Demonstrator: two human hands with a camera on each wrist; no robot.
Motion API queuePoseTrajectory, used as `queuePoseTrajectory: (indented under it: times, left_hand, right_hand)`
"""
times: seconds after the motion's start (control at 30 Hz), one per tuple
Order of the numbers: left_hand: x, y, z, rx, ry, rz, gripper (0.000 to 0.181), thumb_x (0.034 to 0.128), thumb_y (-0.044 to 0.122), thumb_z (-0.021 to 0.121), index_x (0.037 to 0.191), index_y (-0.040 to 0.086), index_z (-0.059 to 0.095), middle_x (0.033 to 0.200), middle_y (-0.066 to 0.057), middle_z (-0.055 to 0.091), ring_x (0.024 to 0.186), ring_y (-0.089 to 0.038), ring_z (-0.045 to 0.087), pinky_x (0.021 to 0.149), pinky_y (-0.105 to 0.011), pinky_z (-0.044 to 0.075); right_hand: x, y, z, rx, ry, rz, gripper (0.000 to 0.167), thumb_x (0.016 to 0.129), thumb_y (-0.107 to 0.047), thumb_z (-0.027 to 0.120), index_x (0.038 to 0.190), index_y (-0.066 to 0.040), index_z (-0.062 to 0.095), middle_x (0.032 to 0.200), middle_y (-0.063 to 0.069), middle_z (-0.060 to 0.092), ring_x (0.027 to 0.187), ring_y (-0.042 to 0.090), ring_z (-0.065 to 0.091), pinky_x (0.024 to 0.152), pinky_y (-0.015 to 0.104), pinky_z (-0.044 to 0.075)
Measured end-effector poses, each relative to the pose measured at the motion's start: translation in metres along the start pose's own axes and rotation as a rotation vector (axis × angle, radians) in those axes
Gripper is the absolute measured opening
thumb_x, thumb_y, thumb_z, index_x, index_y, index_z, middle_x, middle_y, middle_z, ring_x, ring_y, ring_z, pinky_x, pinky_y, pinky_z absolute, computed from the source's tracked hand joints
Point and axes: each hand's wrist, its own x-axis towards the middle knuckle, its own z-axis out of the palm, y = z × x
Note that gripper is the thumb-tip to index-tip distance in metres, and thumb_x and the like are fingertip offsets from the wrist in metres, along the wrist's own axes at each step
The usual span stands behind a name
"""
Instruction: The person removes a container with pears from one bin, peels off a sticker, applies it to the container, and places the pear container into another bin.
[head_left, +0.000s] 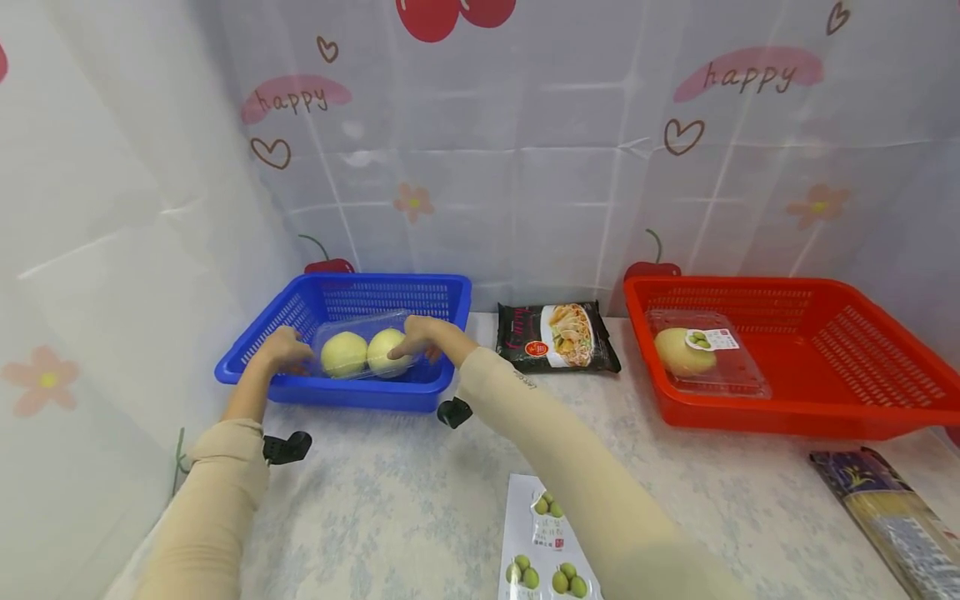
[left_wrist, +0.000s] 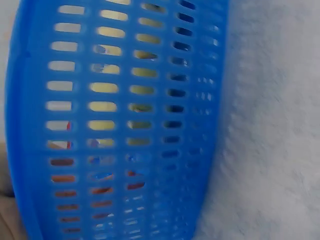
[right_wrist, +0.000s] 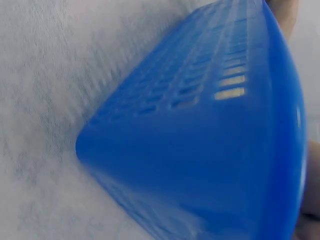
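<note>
A clear plastic box (head_left: 356, 323) with two round pale-yellow fruits (head_left: 345, 354) lies inside the blue basket (head_left: 360, 396). My left hand (head_left: 286, 350) reaches over the basket's left side and holds the box's left end, its fingertips partly hidden. At the other end my right hand (head_left: 427, 336) grips the box, thumb over the right-hand fruit. In the left wrist view the slotted wall of the basket (left_wrist: 115, 165) covers most of the hand. The right wrist view also shows mainly the basket's outside (right_wrist: 175, 160), with part of a hand behind its rim.
A black noodle packet (head_left: 558, 337) lies between the blue basket and a red basket (head_left: 787, 421). The red basket holds a labelled clear box (head_left: 727, 375) with a pale fruit. A sticker sheet (head_left: 543, 533) lies near the front; a long packet (head_left: 892, 517) is at right.
</note>
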Motion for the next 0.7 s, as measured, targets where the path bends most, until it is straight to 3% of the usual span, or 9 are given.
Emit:
queuePoseTrajectory:
  times: [0.03,0.13,0.2,0.3,0.43,0.53,0.7]
  left_hand:
    - [0.0,0.0,0.001,-0.035,0.0,-0.016,0.034,0.085,0.002,0.047,0.107,-0.023,0.039,0.092,-0.029,0.054,0.07,-0.027,0.066,0.064,-0.033,0.057]
    - [0.001,0.002,0.004,-0.101,-0.026,-0.036,0.049,0.0945,0.01,0.042,0.124,-0.027,0.03,0.108,-0.039,0.053,0.075,-0.028,0.067,0.067,-0.034,0.057]
    - [0.002,0.003,0.007,-0.091,-0.045,-0.041,0.053,0.0976,0.016,0.043,0.128,-0.026,0.031,0.116,-0.04,0.05,0.081,-0.03,0.067,0.07,-0.035,0.057]
    - [0.003,0.003,0.009,-0.078,-0.053,-0.031,0.053,0.0969,0.02,0.048,0.124,-0.024,0.039,0.112,-0.036,0.054,0.085,-0.031,0.066,0.073,-0.037,0.056]
    - [0.002,0.001,0.009,-0.105,-0.049,-0.009,0.044,0.0944,0.018,0.053,0.116,-0.02,0.047,0.095,-0.021,0.06,0.082,-0.024,0.062,0.074,-0.038,0.055]
    - [0.001,-0.001,0.008,-0.134,-0.035,0.006,0.036,0.0936,0.017,0.055,0.108,-0.015,0.051,0.084,-0.011,0.057,0.076,-0.02,0.059,0.074,-0.037,0.055]
    - [-0.003,0.002,0.005,-0.112,0.009,0.042,0.059,0.095,0.02,0.052,0.131,-0.022,0.032,0.081,-0.01,0.055,0.081,-0.023,0.058,0.078,-0.04,0.053]
  right_hand:
    - [0.0,-0.001,0.001,0.017,-0.006,0.003,0.034,0.09,-0.036,0.062,0.096,-0.005,0.048,0.085,0.003,0.045,0.088,0.029,0.064,0.072,0.035,0.056]
    - [-0.001,-0.005,0.006,0.091,0.014,0.011,0.042,0.091,-0.031,0.063,0.112,0.001,0.048,0.099,0.007,0.047,0.089,0.032,0.065,0.072,0.036,0.056]
    - [-0.002,-0.006,0.009,0.192,0.03,0.019,0.05,0.091,-0.027,0.063,0.125,0.004,0.043,0.113,0.012,0.048,0.093,0.033,0.064,0.073,0.038,0.056]
    - [-0.005,-0.007,0.013,0.346,0.059,0.024,0.058,0.092,-0.021,0.061,0.136,0.006,0.034,0.13,0.017,0.043,0.101,0.033,0.061,0.075,0.039,0.056]
    - [-0.007,-0.007,0.015,0.497,0.096,0.04,0.057,0.094,-0.014,0.057,0.14,0.007,0.03,0.123,0.017,0.045,0.106,0.034,0.057,0.075,0.039,0.056]
    - [-0.008,-0.008,0.015,0.547,0.124,0.064,0.05,0.094,-0.01,0.055,0.136,0.008,0.034,0.111,0.016,0.046,0.098,0.035,0.061,0.073,0.039,0.056]
    - [-0.012,-0.01,0.01,0.544,0.182,0.088,0.043,0.091,-0.006,0.059,0.128,0.007,0.041,0.094,0.013,0.045,0.067,0.025,0.059,0.072,0.038,0.057]
